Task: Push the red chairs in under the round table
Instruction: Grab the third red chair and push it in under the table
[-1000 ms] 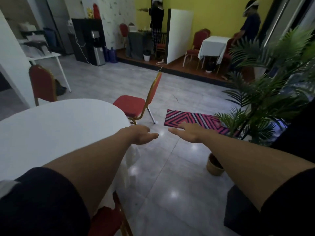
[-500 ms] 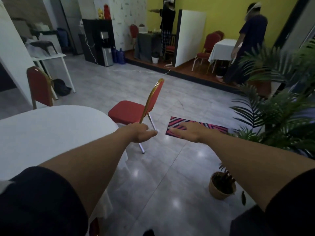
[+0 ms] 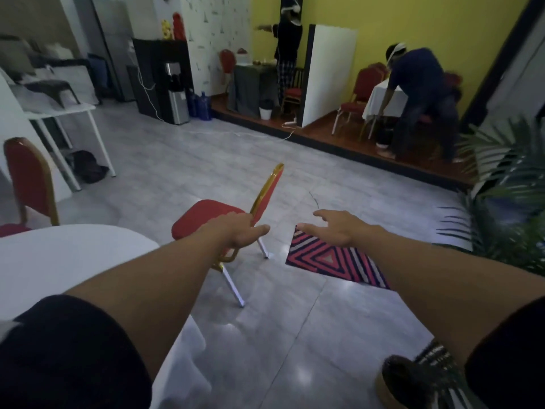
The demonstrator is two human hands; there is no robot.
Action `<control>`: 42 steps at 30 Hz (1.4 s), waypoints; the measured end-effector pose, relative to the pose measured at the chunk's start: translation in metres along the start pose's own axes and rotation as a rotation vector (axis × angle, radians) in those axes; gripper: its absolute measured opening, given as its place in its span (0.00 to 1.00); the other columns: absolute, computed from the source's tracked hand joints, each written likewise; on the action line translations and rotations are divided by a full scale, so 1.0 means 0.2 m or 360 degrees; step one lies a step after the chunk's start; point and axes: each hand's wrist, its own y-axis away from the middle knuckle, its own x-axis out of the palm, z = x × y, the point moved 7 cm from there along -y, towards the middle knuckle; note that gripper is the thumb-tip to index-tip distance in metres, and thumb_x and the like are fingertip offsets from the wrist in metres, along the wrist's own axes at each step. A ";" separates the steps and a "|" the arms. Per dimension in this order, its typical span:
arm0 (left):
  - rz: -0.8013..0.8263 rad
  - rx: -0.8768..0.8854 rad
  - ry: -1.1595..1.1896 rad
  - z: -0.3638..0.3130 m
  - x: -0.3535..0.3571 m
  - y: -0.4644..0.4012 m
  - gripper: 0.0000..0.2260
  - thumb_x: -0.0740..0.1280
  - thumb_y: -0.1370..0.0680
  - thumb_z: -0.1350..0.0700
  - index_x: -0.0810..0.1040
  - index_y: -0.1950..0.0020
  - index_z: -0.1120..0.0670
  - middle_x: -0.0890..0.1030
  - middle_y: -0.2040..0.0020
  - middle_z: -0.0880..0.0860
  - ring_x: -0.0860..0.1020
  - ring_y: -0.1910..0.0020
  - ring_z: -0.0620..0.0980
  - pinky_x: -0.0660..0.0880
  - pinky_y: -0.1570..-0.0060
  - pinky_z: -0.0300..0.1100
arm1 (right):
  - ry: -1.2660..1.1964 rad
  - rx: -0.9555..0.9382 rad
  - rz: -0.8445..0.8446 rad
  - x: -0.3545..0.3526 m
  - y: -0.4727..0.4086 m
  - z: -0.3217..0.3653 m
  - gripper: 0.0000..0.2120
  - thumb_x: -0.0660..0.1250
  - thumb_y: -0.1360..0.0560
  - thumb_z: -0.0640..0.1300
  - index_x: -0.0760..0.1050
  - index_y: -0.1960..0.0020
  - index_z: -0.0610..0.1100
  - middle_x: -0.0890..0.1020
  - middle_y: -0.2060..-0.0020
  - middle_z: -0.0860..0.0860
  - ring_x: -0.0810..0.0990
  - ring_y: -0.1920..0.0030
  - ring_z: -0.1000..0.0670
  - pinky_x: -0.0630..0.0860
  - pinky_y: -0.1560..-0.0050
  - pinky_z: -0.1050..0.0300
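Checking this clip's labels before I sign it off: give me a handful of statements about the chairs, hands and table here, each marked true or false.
1. The near chair stands pulled out from the table. True.
2. The right hand grips the chair's backrest. False: it is open in the air over the rug, clear of the chair.
3. The left hand reaches toward the lower backrest. True, though contact cannot be told.
4. The table is bare wood. False: a white cloth covers it.
5. A second chair stands at the table's far left. True.
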 end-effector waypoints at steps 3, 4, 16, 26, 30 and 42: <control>-0.0022 -0.0045 0.0007 0.04 -0.08 -0.24 0.39 0.51 0.24 0.26 0.68 0.22 0.51 0.74 0.26 0.58 0.75 0.32 0.61 0.72 0.35 0.57 | 0.0035 -0.0047 -0.0002 -0.07 -0.27 -0.04 0.51 0.57 0.27 0.81 0.59 0.15 0.50 0.64 0.16 0.46 0.65 0.18 0.41 0.63 0.20 0.42; -0.0015 -0.0046 0.0008 0.04 -0.09 -0.30 0.40 0.50 0.24 0.26 0.68 0.22 0.51 0.75 0.27 0.57 0.76 0.33 0.60 0.73 0.36 0.57 | 0.0050 -0.0065 0.0008 -0.09 -0.35 -0.05 0.51 0.58 0.27 0.81 0.59 0.15 0.49 0.63 0.16 0.47 0.64 0.18 0.41 0.62 0.20 0.43; -0.0005 -0.0295 0.0079 -0.11 -0.31 -1.30 0.40 0.54 0.21 0.28 0.58 0.17 0.52 0.64 0.19 0.58 0.67 0.24 0.61 0.67 0.32 0.55 | 0.0114 -0.0328 0.0165 -0.33 -1.43 -0.31 0.51 0.69 0.26 0.74 0.55 0.14 0.49 0.61 0.15 0.47 0.61 0.17 0.42 0.61 0.19 0.42; 0.0135 -0.0605 0.0304 0.02 -0.23 -1.92 0.45 0.55 0.27 0.23 0.57 0.17 0.49 0.60 0.17 0.56 0.63 0.21 0.61 0.66 0.28 0.59 | 0.0236 -0.0565 0.0303 -0.37 -2.31 -0.35 0.57 0.75 0.29 0.71 0.49 0.13 0.50 0.60 0.15 0.45 0.61 0.17 0.40 0.62 0.20 0.38; 0.0193 -0.0702 0.0434 0.11 -0.17 -2.16 0.46 0.58 0.27 0.24 0.56 0.16 0.49 0.60 0.17 0.57 0.62 0.21 0.63 0.64 0.29 0.61 | 0.0339 -0.0647 0.0328 -0.33 -2.69 -0.33 0.62 0.77 0.33 0.72 0.48 0.13 0.50 0.58 0.14 0.47 0.57 0.16 0.42 0.60 0.19 0.36; 0.0428 -0.0881 0.0556 0.27 0.11 -2.55 0.29 0.66 0.25 0.35 0.74 0.29 0.49 0.81 0.37 0.55 0.80 0.41 0.59 0.77 0.40 0.53 | 0.0846 -0.1198 0.0688 -0.09 -3.28 -0.09 0.54 0.82 0.30 0.61 0.53 0.14 0.56 0.63 0.16 0.51 0.55 0.16 0.43 0.44 0.19 0.31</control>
